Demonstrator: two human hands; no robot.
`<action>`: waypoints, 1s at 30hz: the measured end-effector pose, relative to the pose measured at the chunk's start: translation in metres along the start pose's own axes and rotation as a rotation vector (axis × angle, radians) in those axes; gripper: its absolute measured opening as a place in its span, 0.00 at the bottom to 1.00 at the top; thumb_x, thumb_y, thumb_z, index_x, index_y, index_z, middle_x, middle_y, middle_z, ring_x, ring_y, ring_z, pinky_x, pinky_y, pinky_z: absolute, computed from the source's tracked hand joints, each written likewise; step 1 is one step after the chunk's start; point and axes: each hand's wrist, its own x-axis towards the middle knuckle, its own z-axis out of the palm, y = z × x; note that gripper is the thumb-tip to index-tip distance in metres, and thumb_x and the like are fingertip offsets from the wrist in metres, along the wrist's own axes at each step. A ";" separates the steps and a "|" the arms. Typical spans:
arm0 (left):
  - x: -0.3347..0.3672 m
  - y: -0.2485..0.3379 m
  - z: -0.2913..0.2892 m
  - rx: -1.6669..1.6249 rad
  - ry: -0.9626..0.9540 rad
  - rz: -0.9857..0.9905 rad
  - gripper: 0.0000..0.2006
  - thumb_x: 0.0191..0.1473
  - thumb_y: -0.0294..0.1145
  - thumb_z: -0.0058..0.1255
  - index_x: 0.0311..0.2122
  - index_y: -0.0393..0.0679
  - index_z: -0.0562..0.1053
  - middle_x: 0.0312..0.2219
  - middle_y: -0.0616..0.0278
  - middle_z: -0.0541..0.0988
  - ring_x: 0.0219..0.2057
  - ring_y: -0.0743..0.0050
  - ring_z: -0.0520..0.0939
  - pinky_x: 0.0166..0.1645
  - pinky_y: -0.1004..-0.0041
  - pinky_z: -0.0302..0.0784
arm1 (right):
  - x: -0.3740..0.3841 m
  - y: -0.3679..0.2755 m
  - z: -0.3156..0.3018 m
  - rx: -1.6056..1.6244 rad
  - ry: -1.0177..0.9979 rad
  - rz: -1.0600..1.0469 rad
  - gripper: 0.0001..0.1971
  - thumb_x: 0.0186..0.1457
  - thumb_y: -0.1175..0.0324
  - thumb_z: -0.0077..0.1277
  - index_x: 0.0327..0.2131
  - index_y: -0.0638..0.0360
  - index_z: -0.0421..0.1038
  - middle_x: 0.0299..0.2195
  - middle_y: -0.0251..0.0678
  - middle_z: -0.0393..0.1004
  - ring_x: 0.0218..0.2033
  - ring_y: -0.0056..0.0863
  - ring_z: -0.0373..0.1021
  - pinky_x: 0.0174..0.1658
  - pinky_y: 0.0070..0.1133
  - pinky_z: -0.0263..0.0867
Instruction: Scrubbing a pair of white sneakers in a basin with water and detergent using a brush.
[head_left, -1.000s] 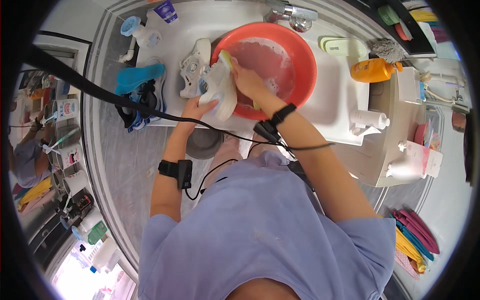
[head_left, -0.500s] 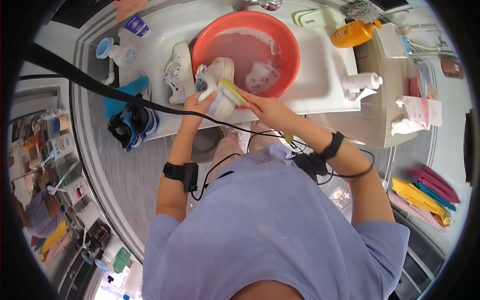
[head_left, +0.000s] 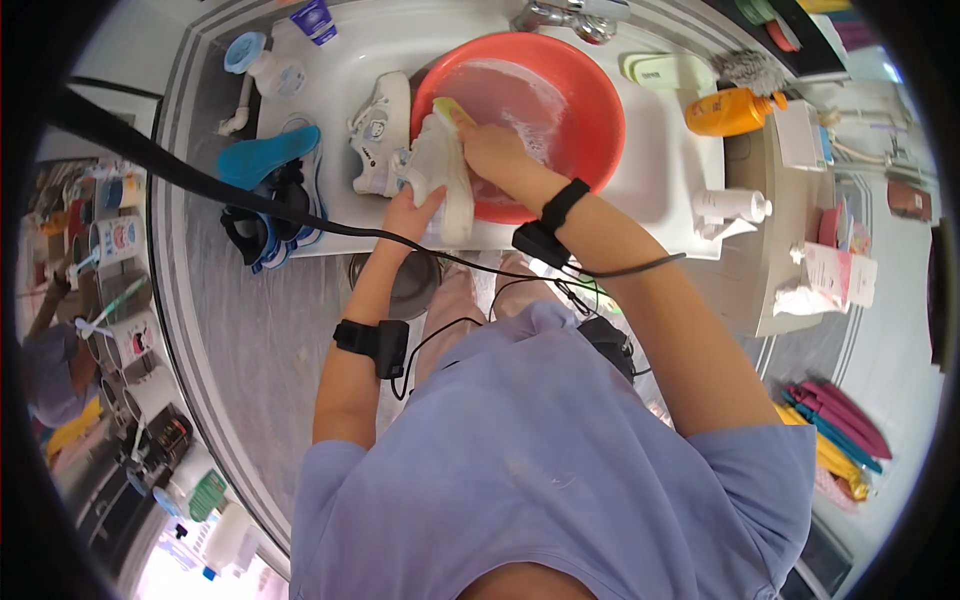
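Observation:
My left hand (head_left: 413, 213) is closed on a white sneaker (head_left: 456, 200), which is tilted on its side over the left rim of a red basin (head_left: 602, 105). In my right hand (head_left: 496, 156) is a yellow-green scrubbing brush (head_left: 448, 107), held at the far end of the sneaker. The fingers partly hide the brush, and its bristles do not show. Cloudy, foamy water (head_left: 495, 82) stands in the basin. Just left of the basin rests a second white sneaker (head_left: 384, 130).
The basin sits in a white sink (head_left: 655, 180) below a chrome faucet (head_left: 565, 18). Dark blue shoes (head_left: 262, 225) and a blue insole (head_left: 265, 157) lie at the left edge. An orange pump bottle (head_left: 730, 112) and a white bottle (head_left: 735, 205) stand right. A black cable (head_left: 330, 215) crosses my left forearm.
My right hand has moved with the brush from the sneaker's near right side to its far end. The held sneaker has turned, showing more of its sole. The whole view has shifted slightly.

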 end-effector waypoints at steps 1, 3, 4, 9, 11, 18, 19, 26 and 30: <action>-0.003 0.007 0.001 0.108 0.023 0.001 0.23 0.50 0.44 0.53 0.43 0.32 0.70 0.36 0.52 0.78 0.38 0.66 0.78 0.44 0.73 0.70 | 0.011 0.001 -0.002 0.059 -0.047 0.027 0.26 0.55 0.62 0.37 0.59 0.49 0.51 0.39 0.50 0.72 0.40 0.44 0.71 0.41 0.37 0.65; -0.008 0.012 0.000 0.041 0.012 -0.011 0.23 0.51 0.42 0.53 0.45 0.32 0.70 0.37 0.53 0.78 0.38 0.71 0.77 0.45 0.74 0.69 | 0.040 0.009 -0.001 0.111 -0.096 0.042 0.26 0.56 0.61 0.36 0.59 0.50 0.51 0.42 0.50 0.71 0.44 0.44 0.69 0.45 0.36 0.64; -0.007 0.017 0.003 -0.019 -0.026 -0.010 0.23 0.52 0.41 0.52 0.46 0.31 0.69 0.39 0.55 0.77 0.39 0.75 0.75 0.45 0.76 0.68 | 0.058 0.024 0.007 0.326 -0.087 0.048 0.26 0.57 0.60 0.35 0.59 0.49 0.50 0.43 0.50 0.70 0.45 0.44 0.68 0.48 0.36 0.61; -0.009 -0.007 -0.002 0.046 0.053 -0.138 0.25 0.50 0.45 0.53 0.45 0.32 0.69 0.37 0.52 0.77 0.38 0.67 0.77 0.44 0.74 0.69 | 0.072 0.047 0.021 0.254 0.132 -0.312 0.23 0.61 0.58 0.29 0.59 0.47 0.50 0.43 0.50 0.70 0.43 0.50 0.67 0.46 0.37 0.62; -0.018 -0.007 -0.008 0.092 0.073 -0.317 0.25 0.52 0.43 0.52 0.48 0.32 0.68 0.40 0.55 0.77 0.39 0.74 0.76 0.45 0.75 0.69 | 0.050 0.034 0.010 0.237 0.012 -0.229 0.24 0.61 0.58 0.30 0.59 0.47 0.48 0.41 0.53 0.70 0.41 0.51 0.68 0.45 0.39 0.61; 0.009 -0.009 -0.031 -1.051 -0.002 -0.569 0.25 0.52 0.41 0.49 0.51 0.35 0.63 0.47 0.53 0.71 0.49 0.61 0.71 0.54 0.65 0.66 | 0.012 0.030 0.000 0.278 0.044 -0.192 0.24 0.60 0.58 0.31 0.60 0.44 0.45 0.36 0.57 0.71 0.36 0.53 0.69 0.42 0.42 0.62; 0.013 -0.024 -0.039 -1.236 -0.021 -0.637 0.26 0.51 0.42 0.50 0.51 0.35 0.63 0.47 0.52 0.71 0.50 0.59 0.70 0.55 0.63 0.64 | 0.004 0.027 -0.001 0.234 0.014 -0.164 0.25 0.60 0.58 0.31 0.61 0.43 0.45 0.34 0.56 0.72 0.35 0.53 0.69 0.41 0.43 0.62; 0.014 0.032 -0.003 -1.585 -0.144 -0.759 0.22 0.50 0.40 0.50 0.48 0.39 0.66 0.44 0.53 0.73 0.48 0.57 0.71 0.55 0.60 0.63 | -0.077 0.046 -0.018 0.124 -0.053 -0.203 0.26 0.59 0.58 0.35 0.61 0.34 0.44 0.24 0.50 0.72 0.25 0.49 0.70 0.31 0.40 0.64; 0.028 0.052 0.033 -1.427 0.010 -0.413 0.23 0.48 0.41 0.52 0.48 0.41 0.66 0.43 0.54 0.73 0.46 0.57 0.73 0.53 0.60 0.66 | -0.115 0.065 -0.013 0.294 0.054 -0.191 0.26 0.59 0.57 0.37 0.60 0.33 0.46 0.22 0.51 0.71 0.23 0.49 0.69 0.28 0.38 0.64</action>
